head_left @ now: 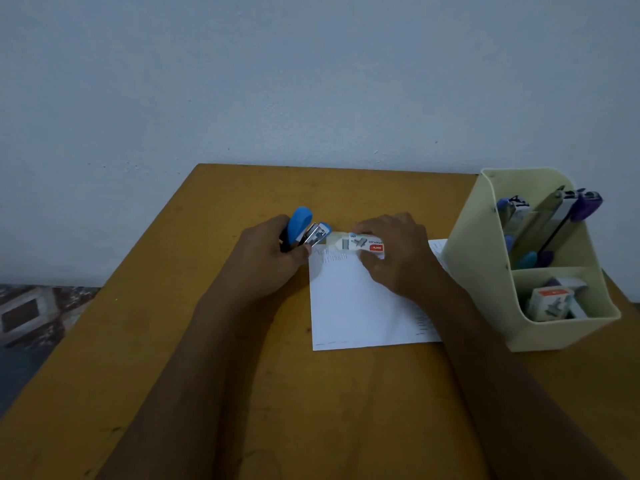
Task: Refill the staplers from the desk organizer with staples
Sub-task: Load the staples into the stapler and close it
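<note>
My left hand (266, 254) grips a blue stapler (306, 228), its top swung up and the metal staple channel pointing right. My right hand (394, 251) holds a small white staple box (360, 243) with a red label, its inner tray slid out toward the stapler's mouth. Both hover over the top edge of a white sheet of paper (360, 306), where a few staple strips (334, 259) lie. The cream desk organizer (485, 271) stands at the right with more staplers (554, 220) in its back compartment and staple boxes (550, 301) in its front one.
The yellow-brown desk (242, 375) ends against a pale wall at the back. Its left edge drops to a patterned floor (31, 313). The organizer stands close to my right forearm.
</note>
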Demonstrator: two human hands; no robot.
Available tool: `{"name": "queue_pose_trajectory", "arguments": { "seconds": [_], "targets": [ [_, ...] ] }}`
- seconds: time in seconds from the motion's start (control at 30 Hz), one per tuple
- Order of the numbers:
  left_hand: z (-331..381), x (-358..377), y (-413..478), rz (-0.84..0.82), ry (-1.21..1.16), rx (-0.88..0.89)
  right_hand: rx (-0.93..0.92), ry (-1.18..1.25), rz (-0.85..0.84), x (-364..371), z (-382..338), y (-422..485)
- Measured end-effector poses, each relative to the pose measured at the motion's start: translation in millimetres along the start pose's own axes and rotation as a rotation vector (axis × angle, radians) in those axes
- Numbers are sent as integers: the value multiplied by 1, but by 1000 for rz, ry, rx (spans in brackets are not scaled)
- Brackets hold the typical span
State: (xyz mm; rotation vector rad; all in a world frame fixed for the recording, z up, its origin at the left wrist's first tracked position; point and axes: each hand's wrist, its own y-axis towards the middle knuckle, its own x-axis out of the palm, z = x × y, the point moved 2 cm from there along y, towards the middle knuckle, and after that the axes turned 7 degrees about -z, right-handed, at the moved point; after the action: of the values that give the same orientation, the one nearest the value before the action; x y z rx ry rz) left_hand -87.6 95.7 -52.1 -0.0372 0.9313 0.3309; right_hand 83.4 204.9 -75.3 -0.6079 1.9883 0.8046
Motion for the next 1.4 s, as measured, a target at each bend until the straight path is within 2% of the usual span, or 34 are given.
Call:
{"name": "queue_pose_trajectory", "arguments": {
  "seconds": [0.3, 0.37, 0.47, 0.57, 0.67, 0.77, 1.4],
  "targets": [
    [1, -1, -3, -29, 12, -11, 174, -91, 146, 0, 10, 2],
    [0, -2, -3, -36, 20, 0, 163, -69, 178, 0, 10, 2],
    [-2, -5, -4, -60, 15, -5, 53, -8, 216, 2, 5, 1],
    [-4, -9, -4, -104, 12, -18, -14, -44, 154, 9, -3, 2],
    [-7, -14, -6, -140, 6, -31, -1, -128, 26, 15, -9, 3],
    [-11, -17, -6, -165, 17, -44, 17, -132, -24, 17, -9, 2],
    [-21, -17, -5, -121, 91, -10, 79, -71, 33, 19, -8, 4]
  ]
}}
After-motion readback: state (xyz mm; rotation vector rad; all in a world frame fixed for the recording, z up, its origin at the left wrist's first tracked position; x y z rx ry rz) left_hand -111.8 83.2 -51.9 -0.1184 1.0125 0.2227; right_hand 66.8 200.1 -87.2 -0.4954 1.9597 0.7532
